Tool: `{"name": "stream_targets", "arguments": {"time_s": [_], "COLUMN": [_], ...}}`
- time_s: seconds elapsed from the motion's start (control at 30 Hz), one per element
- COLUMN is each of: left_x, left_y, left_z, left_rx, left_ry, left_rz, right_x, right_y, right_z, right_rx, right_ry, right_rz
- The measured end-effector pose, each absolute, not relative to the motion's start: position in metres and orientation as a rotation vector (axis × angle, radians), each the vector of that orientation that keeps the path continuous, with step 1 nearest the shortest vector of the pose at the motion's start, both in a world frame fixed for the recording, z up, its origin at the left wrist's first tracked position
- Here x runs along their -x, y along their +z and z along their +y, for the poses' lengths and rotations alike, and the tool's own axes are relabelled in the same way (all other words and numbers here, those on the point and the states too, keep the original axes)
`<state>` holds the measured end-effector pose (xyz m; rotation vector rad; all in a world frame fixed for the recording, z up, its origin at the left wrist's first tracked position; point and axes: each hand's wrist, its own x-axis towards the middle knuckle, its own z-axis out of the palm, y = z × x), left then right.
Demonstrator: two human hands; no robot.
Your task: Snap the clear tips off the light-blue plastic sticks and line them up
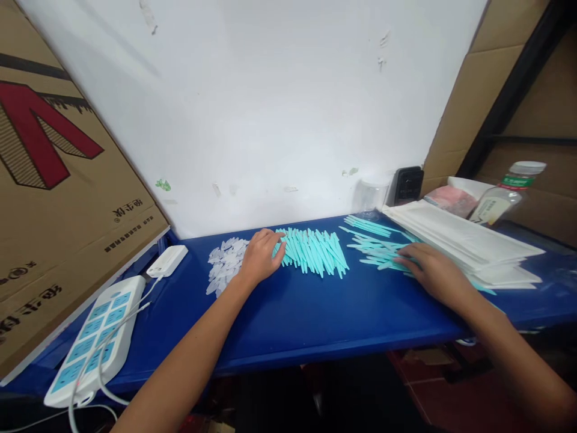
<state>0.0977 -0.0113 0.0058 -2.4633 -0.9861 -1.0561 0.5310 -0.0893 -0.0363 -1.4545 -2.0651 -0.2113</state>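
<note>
My left hand [262, 255] rests against the left end of a row of turquoise plastic sticks [311, 251]. Its thumb and forefinger are apart, with the other fingers partly hidden. Just left of it lies a heap of small translucent whitish pieces [225, 263], partly covered by my wrist. Over on the right, my right hand [424, 264] reaches into a looser pile of turquoise sticks [376, 249]. Its thumb and fingertips close on sticks there; how many is hidden. A few more sticks [367, 225] lie behind that pile, near the wall.
Stacked white trays [469, 240] stand right of my right hand, with a plastic bottle [505, 195] behind. A clear cup [373, 195] and a black box [408, 185] stand by the wall. On the left are a power strip [97, 340], a white adapter [166, 260] and a large carton [67, 180].
</note>
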Motion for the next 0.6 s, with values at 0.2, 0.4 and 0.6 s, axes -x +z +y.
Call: {"name": "stream_targets", "arguments": {"time_s": [0.2,0.4,0.6], "left_x": [-0.104,-0.107,-0.111], "left_y": [0.011,0.009,0.016], "left_z": [-0.017,-0.022,-0.033], "left_rx": [2.523,2.596,2.63], "left_ry": [-1.191,-1.277,-1.259], "left_rz": [-1.03,-1.131,-1.386], "right_x": [-0.524,-0.486,-0.403], "right_y": [-0.019,0.034,0.084], "right_z": [-0.069,-0.034,-0.017], "right_rx": [1.448,1.533,1.219], "right_ry": [-0.22,0.08,0.586], "right_rz": [-2.041,-2.07,-2.369]}}
